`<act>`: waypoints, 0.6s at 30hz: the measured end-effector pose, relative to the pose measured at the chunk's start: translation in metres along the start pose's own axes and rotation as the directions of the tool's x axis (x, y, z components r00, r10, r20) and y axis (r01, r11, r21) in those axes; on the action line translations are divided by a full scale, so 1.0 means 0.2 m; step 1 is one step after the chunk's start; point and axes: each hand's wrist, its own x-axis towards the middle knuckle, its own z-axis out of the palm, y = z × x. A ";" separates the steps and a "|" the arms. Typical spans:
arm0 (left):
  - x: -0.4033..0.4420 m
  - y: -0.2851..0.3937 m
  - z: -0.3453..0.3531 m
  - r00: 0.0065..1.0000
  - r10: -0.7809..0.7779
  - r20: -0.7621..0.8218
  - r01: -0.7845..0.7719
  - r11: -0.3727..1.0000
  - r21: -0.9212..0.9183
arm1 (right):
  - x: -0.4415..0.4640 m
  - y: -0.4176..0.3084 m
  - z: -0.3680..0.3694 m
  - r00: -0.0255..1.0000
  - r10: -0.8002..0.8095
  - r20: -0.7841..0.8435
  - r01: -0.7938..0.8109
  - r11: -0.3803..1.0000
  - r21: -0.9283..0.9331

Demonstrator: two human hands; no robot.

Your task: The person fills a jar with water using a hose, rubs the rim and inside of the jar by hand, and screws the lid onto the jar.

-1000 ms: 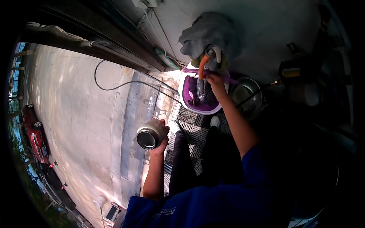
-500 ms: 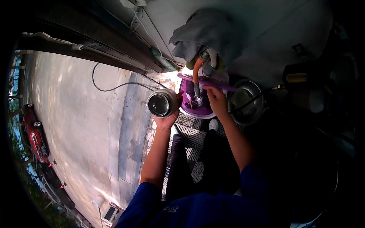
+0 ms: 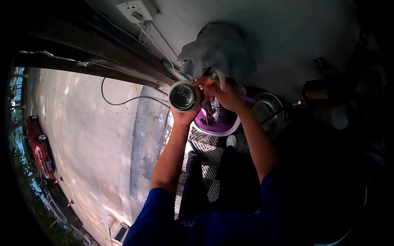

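Observation:
My left hand [image 3: 185,116] is closed round a pale, wide-mouthed cup [image 3: 183,96] with a dark inside and some whitish marks or liquid in it. Its mouth faces me. Beside it, my right hand [image 3: 227,96] has its fingers bent round the orange hose [image 3: 209,80] that hangs from the tap [image 3: 214,75]. The hose's dark lower end [image 3: 210,107] points down over a purple bucket [image 3: 215,128] with a white rim. Fingers of both hands meet close to the hose, and part of the grip is hidden.
A grey cloth [image 3: 213,47] drapes over the tap area. To the right stand a metal basin [image 3: 269,108] and a dark hose with a brass fitting [image 3: 301,103]. A wall socket [image 3: 136,10] holds a plug. Patterned mats [image 3: 205,168] lie underfoot, and parked cars [image 3: 41,151] show outside.
My right hand has moved from the purple lid up and left onto the orange hose. My left hand has brought the cup right and up, closer to the hose.

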 end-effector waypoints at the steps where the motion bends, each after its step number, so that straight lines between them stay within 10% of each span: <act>1: 0.01 0.01 -0.02 1.000 -0.005 0.007 0.005 1.000 -0.016 | 0.01 -0.03 -0.01 0.998 0.035 0.044 -0.032 0.997 -0.067; 9: -0.03 0.01 -0.05 0.998 0.008 -0.058 -0.008 1.000 0.003 | 0.01 -0.03 0.06 0.995 -0.031 -0.098 0.047 0.986 0.162; 18: -0.04 -0.01 -0.04 0.999 0.037 -0.026 -0.037 0.999 -0.001 | 0.01 -0.09 0.19 0.854 -0.221 -0.471 0.179 0.975 -0.133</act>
